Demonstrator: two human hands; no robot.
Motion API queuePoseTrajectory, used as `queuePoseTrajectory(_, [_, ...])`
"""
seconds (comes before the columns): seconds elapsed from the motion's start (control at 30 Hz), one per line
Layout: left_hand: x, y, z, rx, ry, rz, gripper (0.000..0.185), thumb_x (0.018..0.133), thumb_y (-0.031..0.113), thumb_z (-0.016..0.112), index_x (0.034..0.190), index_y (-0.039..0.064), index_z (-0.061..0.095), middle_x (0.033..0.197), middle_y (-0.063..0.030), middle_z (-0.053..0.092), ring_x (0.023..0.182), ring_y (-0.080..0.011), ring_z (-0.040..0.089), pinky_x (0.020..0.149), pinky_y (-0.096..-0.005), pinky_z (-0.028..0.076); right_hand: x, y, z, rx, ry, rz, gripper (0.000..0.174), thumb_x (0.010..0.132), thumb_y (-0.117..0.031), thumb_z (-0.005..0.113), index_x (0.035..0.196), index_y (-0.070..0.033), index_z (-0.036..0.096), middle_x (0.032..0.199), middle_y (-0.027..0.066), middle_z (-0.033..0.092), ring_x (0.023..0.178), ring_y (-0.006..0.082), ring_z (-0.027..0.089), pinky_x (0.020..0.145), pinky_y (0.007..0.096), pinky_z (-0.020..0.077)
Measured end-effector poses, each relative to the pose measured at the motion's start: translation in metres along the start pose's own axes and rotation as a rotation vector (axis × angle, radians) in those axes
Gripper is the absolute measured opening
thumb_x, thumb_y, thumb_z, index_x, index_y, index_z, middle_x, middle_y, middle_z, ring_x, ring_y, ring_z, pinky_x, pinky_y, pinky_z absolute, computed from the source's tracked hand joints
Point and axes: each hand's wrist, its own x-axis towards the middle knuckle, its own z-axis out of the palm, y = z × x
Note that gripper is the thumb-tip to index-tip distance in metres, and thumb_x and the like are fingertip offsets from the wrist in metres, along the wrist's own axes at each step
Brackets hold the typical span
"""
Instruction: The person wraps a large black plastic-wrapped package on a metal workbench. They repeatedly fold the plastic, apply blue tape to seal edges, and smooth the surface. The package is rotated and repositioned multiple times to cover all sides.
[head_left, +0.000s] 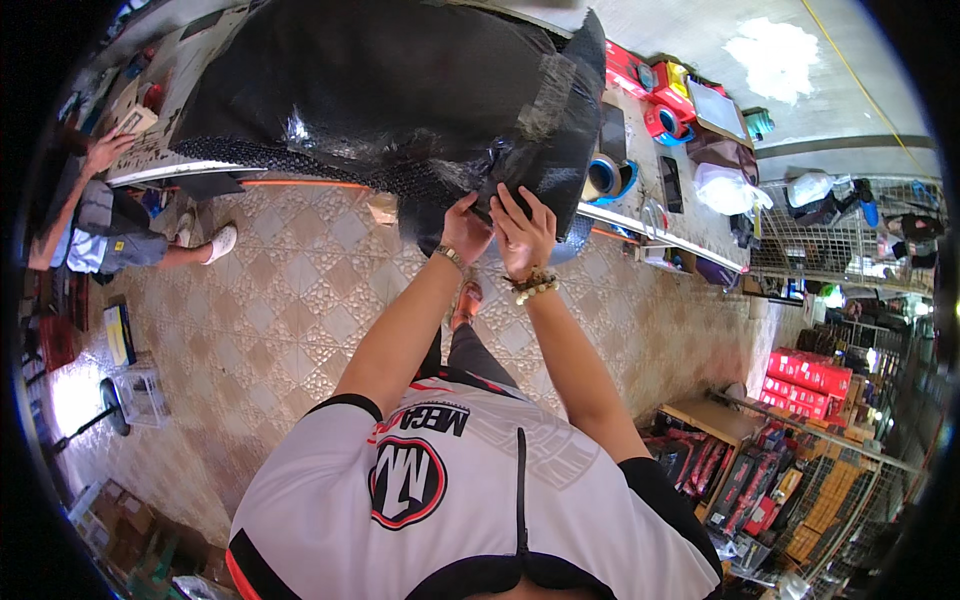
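A large package in black bubble wrap (390, 82) lies across the worktable, its near side hanging over the edge. Clear tape (547, 94) runs over its right part. My left hand (466, 231) is at the lower edge of the wrap, its fingers curled at a fold; whether they pinch it cannot be made out. Beside it, my right hand (523, 229) rests with spread fingers on the black wrap near the right corner. The two hands almost touch. Rolls of tape (602, 176) stand on the table just right of the package.
On the worktable (637, 202) at right lie a phone (671, 184), a clipboard (718, 112), a blue-rimmed tape roll (664, 124) and a white plastic bag (726, 189). Another person's hand (109, 150) holds a small box at left. Shelved boxes (806, 375) stand at lower right.
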Motion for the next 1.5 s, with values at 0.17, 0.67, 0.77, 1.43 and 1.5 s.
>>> queuePoseTrajectory(0.17, [-0.009, -0.004, 0.004, 0.146, 0.002, 0.073, 0.038, 0.088, 0.036, 0.077, 0.114, 0.013, 0.062, 0.113, -0.0029, 0.067, 0.105, -0.0195, 0.063, 0.092, -0.0356, 0.051, -0.005, 0.003, 0.014, -0.066, -0.02, 0.014, 0.019, 0.086, -0.022, 0.072, 0.105, -0.019, 0.076, 0.133, -0.0081, 0.066, 0.122, 0.0219, 0.056, 0.099, 0.0403, 0.0417])
queuePoseTrajectory(0.67, [0.033, -0.001, -0.037, 0.149, -0.347, -0.044, 0.016, 0.096, 0.025, 0.069, 0.107, 0.013, 0.066, 0.101, -0.001, 0.07, 0.087, -0.0147, 0.068, 0.078, -0.0338, 0.056, 0.035, 0.025, 0.021, -0.159, -0.549, -0.069, 0.086, 0.09, -0.052, 0.061, 0.154, -0.001, 0.035, 0.166, 0.0114, 0.022, 0.152, 0.0286, 0.022, 0.121, 0.0589, 0.0171])
queuePoseTrajectory(0.77, [0.033, -0.005, -0.026, 0.102, -0.11, -0.001, 0.027, 0.099, 0.029, 0.064, 0.118, 0.011, 0.064, 0.117, -0.0034, 0.067, 0.11, -0.0201, 0.064, 0.097, -0.0398, 0.051, 0.009, 0.026, 0.011, -0.164, -0.744, -0.276, 0.08, 0.089, -0.046, 0.065, 0.151, -0.002, 0.04, 0.164, 0.0121, 0.029, 0.152, 0.0256, 0.026, 0.121, 0.0555, 0.0175])
queuePoseTrajectory(1.43, [0.088, -0.064, 0.065, 0.931, 1.324, 1.05, 0.071, 0.087, 0.009, 0.071, 0.146, 0.0, 0.033, 0.138, -0.0229, 0.042, 0.131, -0.0349, 0.042, 0.111, -0.0455, 0.036, 0.099, 0.102, 0.044, 0.02, -0.317, -0.254, 0.085, 0.093, -0.049, 0.06, 0.153, 0.004, 0.031, 0.161, 0.0201, 0.03, 0.148, 0.0343, 0.031, 0.12, 0.0527, 0.023])
queuePoseTrajectory(1.5, [0.067, -0.062, 0.076, 0.669, 0.997, 1.207, 0.073, 0.091, 0.017, 0.072, 0.149, 0.001, 0.03, 0.14, -0.0193, 0.043, 0.131, -0.0316, 0.042, 0.112, -0.0435, 0.035, 0.105, 0.102, 0.039, 0.057, -0.332, -0.251, 0.082, 0.094, -0.05, 0.057, 0.153, 0.001, 0.033, 0.161, 0.0179, 0.033, 0.147, 0.0317, 0.034, 0.118, 0.0526, 0.0254])
